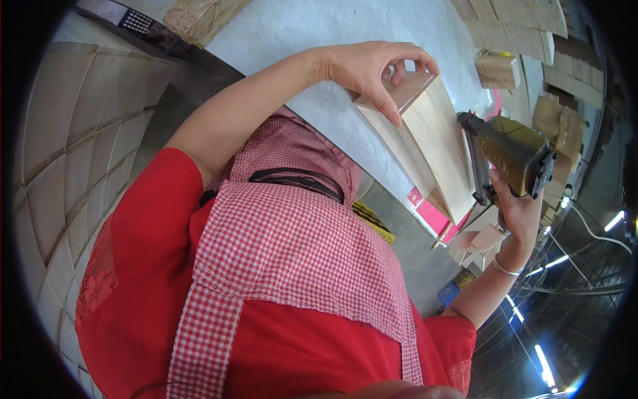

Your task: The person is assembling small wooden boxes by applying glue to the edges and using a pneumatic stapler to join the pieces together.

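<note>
A long, narrow box of pale wood [440,149] lies tilted across the table's edge. My left hand [369,70] grips its far end, with the thumb on the near side and the fingers curled over the end board. In my right hand [520,211] is a nail gun [515,151] with a brownish-gold body and a black magazine. The gun's long black side runs close along the box's right-hand side board; whether its nose touches the wood I cannot tell. My right fingers are partly hidden behind the gun's handle.
The grey-white tabletop [286,33] carries a small wooden block [498,71] and stacked boards [512,26] at the right. A pink strip [433,216] shows at the table corner, near more wooden pieces [480,243]. Stacked wooden panels [66,133] stand at the left.
</note>
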The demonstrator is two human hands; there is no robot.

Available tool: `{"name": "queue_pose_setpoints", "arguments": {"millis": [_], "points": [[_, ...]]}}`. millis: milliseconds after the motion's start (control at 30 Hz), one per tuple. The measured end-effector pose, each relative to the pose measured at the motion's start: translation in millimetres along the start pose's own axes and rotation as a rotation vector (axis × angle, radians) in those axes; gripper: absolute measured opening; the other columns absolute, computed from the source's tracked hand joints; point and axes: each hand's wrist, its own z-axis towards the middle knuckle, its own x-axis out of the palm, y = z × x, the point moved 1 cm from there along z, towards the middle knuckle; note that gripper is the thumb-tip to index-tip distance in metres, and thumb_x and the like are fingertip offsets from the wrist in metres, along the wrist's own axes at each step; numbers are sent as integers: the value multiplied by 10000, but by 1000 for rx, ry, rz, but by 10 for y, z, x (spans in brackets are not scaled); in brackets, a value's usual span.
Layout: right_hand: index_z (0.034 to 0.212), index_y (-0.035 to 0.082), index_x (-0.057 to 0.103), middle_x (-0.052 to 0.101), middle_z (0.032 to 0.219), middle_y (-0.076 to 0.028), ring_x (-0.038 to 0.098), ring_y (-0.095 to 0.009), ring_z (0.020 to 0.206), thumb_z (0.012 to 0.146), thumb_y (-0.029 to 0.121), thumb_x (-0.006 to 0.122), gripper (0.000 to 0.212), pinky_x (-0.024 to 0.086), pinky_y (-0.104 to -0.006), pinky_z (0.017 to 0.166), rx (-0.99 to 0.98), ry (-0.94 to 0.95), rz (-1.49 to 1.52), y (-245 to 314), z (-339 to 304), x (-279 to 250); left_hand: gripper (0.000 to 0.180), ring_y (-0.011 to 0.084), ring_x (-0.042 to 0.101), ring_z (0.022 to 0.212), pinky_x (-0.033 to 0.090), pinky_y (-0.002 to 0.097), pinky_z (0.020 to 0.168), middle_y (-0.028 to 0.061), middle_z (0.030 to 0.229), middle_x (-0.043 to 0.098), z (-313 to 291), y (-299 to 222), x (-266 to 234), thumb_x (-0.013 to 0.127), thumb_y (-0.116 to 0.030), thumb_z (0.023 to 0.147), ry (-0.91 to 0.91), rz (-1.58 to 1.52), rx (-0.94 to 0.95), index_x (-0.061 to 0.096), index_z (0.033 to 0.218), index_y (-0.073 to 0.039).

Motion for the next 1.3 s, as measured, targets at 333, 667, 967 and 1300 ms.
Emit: {"name": "queue_pose_setpoints", "arguments": {"millis": [333, 667, 967, 1300], "points": [[1116, -14, 660, 692, 973, -43, 595, -105, 816, 844, 169, 808, 359, 481, -269, 709, 76, -114, -5, -77, -170, -11, 955, 135, 501, 888, 423, 280, 867, -3, 955, 543, 86, 23, 35, 917, -206, 529, 57, 24, 47, 499, 1386, -155], [959, 24, 669, 561, 622, 35, 441, -46, 439, 861, 219, 776, 243, 307, -248, 399, 342, -383, -102, -1228, -827, -402, 943, 119, 515, 899, 429, 284, 867, -25, 978, 544, 71, 116, -12, 916, -180, 511, 14, 49, 98, 524, 1368, -145], [923, 39, 641, 533, 576, 17, 443, -70, 395, 878, 210, 757, 212, 299, -248, 357, 684, -247, 145, -1345, -1446, -8, 969, 127, 539, 895, 443, 296, 898, -17, 942, 568, 37, 129, 3, 917, -170, 508, 4, -10, 35, 518, 1391, -156], [904, 27, 664, 496, 523, 27, 409, -64, 379, 884, 239, 757, 232, 283, -235, 364, 662, -307, 163, -1253, -1448, 77, 979, 149, 565, 922, 468, 320, 902, 7, 956, 594, 29, 64, 36, 924, -174, 507, 1, -14, -7, 514, 1396, -163]]}}
